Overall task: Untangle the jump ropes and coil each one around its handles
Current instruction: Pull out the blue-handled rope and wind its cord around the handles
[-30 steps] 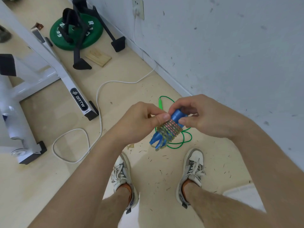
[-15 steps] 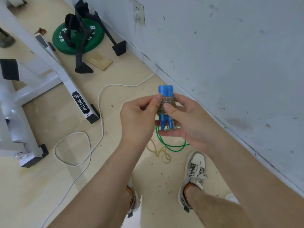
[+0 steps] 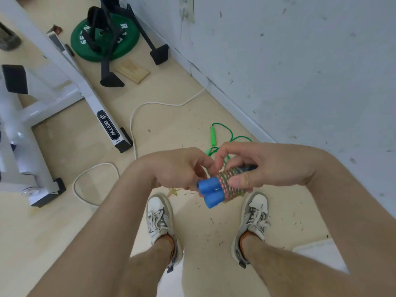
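Two blue handles point(image 3: 210, 192) lie side by side, nearly level, their ends pointing at me. A multicoloured braided rope point(image 3: 230, 183) is wound tightly around them. My right hand point(image 3: 257, 166) grips the wound bundle with the thumb pressed on the coils. My left hand point(image 3: 177, 168) pinches the bundle from the left, behind the handle ends. A green jump rope point(image 3: 214, 137) with green handles lies loose on the floor beyond my hands, near the wall. A bit of yellowish rope point(image 3: 174, 191) shows on the floor under my left hand.
A white cable point(image 3: 137, 112) runs from the wall socket point(image 3: 187, 8) across the floor in loops. A white exercise machine frame point(image 3: 64, 67) stands left. A green weight plate point(image 3: 102, 37) with a black stand and a wooden block point(image 3: 132, 71) lie at the back. My shoes point(image 3: 159, 213) stand below.
The blue-handled bundle went from slanted, to upright, to nearly level with its ends toward me. Both hands moved lower in view. The green rope's handle came into sight.
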### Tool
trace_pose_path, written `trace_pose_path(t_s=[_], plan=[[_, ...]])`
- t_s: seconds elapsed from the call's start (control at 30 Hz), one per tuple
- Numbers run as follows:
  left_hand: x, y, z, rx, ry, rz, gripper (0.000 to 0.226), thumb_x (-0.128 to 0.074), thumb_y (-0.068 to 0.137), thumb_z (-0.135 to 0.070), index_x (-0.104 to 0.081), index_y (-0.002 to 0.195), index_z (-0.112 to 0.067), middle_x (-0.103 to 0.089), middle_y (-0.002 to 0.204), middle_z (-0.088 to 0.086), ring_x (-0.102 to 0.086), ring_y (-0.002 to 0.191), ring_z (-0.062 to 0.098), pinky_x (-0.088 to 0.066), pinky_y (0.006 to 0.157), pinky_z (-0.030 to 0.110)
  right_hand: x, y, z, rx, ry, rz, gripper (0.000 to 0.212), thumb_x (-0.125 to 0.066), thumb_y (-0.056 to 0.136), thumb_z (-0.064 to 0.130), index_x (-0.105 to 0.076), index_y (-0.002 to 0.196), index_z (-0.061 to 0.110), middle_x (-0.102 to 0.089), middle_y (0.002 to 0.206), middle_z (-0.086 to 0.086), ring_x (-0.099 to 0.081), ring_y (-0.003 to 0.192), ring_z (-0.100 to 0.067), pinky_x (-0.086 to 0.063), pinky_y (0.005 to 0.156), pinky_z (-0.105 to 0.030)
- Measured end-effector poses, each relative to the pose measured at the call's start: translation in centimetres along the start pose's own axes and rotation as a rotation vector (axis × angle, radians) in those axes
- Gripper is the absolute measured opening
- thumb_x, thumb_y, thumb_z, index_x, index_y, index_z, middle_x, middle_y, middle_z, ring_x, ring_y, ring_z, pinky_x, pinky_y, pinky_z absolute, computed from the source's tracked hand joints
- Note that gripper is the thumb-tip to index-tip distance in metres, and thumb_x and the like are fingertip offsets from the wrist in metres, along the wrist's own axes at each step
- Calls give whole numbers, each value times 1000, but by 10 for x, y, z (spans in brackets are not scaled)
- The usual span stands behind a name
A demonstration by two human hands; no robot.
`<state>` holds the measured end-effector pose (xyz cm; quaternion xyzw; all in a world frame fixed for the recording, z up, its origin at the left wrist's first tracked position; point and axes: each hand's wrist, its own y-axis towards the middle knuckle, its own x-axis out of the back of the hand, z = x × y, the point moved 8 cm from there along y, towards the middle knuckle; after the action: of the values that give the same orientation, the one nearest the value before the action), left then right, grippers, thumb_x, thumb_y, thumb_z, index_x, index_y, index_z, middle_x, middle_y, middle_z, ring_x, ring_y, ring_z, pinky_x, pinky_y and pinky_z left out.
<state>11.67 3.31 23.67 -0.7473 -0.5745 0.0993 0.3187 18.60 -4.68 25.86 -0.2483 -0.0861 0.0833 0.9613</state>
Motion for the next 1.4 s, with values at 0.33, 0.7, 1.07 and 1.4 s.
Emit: trace_pose_path(t_s=[0.33, 0.7, 1.07, 1.4], plan=[[11, 8, -12, 83, 483, -371, 36, -50, 78, 0, -67, 99, -24, -70, 82, -9, -59, 77, 9, -44, 67, 21, -2, 14, -6, -283, -571, -146, 19, -60, 92, 33, -47, 105, 26, -57, 106, 5, -56, 96, -19, -49, 86, -37], [36, -18, -40, -9, 402, -971, 15, -65, 86, -31, -75, 86, -20, -71, 77, -3, -62, 74, 21, -49, 71, 37, 45, 5, -16, -249, -398, -801, 16, -54, 96, 29, -48, 106, 18, -50, 80, 8, -50, 76, -19, -33, 58, -30], [43, -25, -29, -125, -197, -1067, 11, -73, 82, -23, -74, 79, -33, -71, 68, -15, -58, 62, -2, -48, 63, 18, 48, -2, -29, -82, 701, -905, 16, -56, 99, 18, -58, 112, 10, -66, 89, -13, -55, 57, -19, -43, 53, -26], [32, 0, -10, -210, -949, -604, 13, -75, 67, -1, -68, 73, -11, -55, 66, 3, -31, 51, 11, -26, 50, 20, 49, 1, -11, 166, 862, -658, 16, -59, 88, 14, -61, 102, 7, -62, 79, -12, -49, 56, -21, -34, 47, -23]])
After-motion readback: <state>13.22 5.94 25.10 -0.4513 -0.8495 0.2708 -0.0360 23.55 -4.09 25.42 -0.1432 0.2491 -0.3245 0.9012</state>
